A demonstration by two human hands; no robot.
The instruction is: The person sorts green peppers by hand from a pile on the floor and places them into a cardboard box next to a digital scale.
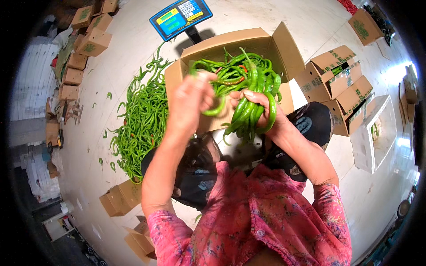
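Observation:
My right hand point(266, 111) grips a thick bunch of long green chili peppers point(248, 111), their tips hanging down past the fingers. Slightly to its left, my left hand point(194, 94), blurred, is closed around a curved green chili pepper point(214, 109). Both hands are over the near side of an open cardboard box point(288, 46). More long green peppers point(233, 68), a few of them reddish, lie inside it. A large heap of green peppers point(143, 116) spreads over the floor left of the box.
Behind the box stands a scale display point(181, 18) on a post. Cardboard cartons point(327, 74) and a white foam box point(376, 133) are at right. More cartons point(95, 43) line the left side. Flattened or open cardboard boxes point(121, 198) lie at lower left.

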